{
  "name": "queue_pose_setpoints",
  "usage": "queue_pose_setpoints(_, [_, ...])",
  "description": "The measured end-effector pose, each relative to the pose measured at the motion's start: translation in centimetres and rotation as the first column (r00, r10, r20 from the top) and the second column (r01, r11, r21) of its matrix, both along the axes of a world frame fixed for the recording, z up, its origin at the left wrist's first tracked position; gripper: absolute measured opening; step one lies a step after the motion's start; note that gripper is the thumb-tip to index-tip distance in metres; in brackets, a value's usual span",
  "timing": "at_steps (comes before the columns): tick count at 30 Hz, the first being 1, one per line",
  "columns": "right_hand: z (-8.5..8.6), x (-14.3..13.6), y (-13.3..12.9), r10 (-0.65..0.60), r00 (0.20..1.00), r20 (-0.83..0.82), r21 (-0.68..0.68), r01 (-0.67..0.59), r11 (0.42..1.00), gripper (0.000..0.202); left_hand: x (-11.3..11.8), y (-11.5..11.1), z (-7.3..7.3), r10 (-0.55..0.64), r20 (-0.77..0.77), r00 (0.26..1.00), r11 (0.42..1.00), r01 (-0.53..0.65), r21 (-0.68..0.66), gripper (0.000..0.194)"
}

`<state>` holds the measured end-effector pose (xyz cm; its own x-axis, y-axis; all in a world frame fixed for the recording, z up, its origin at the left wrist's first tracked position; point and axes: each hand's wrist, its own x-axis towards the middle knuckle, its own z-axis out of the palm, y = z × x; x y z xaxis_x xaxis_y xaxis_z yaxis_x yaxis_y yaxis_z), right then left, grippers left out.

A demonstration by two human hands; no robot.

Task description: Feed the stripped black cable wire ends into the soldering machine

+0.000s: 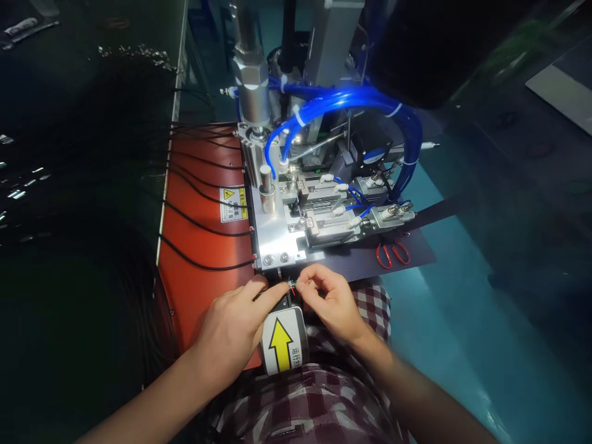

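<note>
Thin coloured wires (293,286), green and red among them, show between my fingertips at the front edge of the machine. My right hand (333,303) pinches these wires between thumb and fingers. From the other side, my left hand (234,316) reaches over a narrow black track, its fingers bent and one tip against the small piece where the wires end. What the left fingers grip is mostly hidden beneath them. Just below the hands is a white plate (284,342) with a yellow arrow. A metal machine block (272,237) stands directly beyond the fingertips.
Black cables (208,268) cross the orange cover (198,216) on the left. Blue air hoses (351,98) arch over several small cylinders (330,228). Red-handled scissors (392,254) lie on the dark plate at right. A dark blurred shape (430,49) hangs at upper right.
</note>
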<state>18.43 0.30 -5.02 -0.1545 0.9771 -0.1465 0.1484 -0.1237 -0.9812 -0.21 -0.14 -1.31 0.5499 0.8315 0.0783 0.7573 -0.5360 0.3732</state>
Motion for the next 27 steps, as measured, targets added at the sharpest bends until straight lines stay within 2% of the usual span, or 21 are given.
queue_pose_setpoints(3, [0.12, 0.09, -0.02, -0.033, 0.994, 0.102, 0.144, 0.018, 0.989, 0.006, 0.09, 0.08, 0.1, 0.0, 0.002, 1.0, 1.0, 0.0, 0.003, 0.038])
queue_pose_setpoints(5, [0.16, 0.26, 0.01, -0.033, 0.992, 0.118, 0.152, 0.015, 0.988, 0.005, 0.15, 0.14, 0.16, 0.002, 0.002, 1.0, 1.0, -0.002, 0.01, 0.037])
queue_pose_setpoints(15, [0.28, 0.4, -0.24, -0.03, 0.998, 0.061, -0.033, 0.032, 0.999, 0.006, 0.08, 0.07, 0.19, 0.007, 0.042, 0.999, 1.0, -0.007, 0.004, 0.035])
queue_pose_setpoints(20, [0.07, 0.19, -0.07, 0.0, 0.997, -0.075, -0.174, -0.013, 0.985, 0.012, 0.08, 0.07, 0.16, 0.018, 0.055, 0.998, 1.0, -0.017, -0.013, 0.034])
queue_pose_setpoints(27, [0.68, 0.07, 0.61, 0.001, 0.95, -0.312, -0.346, -0.115, 0.931, 0.019, 0.27, 0.11, 0.51, 0.036, 0.022, 0.999, 0.999, -0.035, -0.033, 0.027])
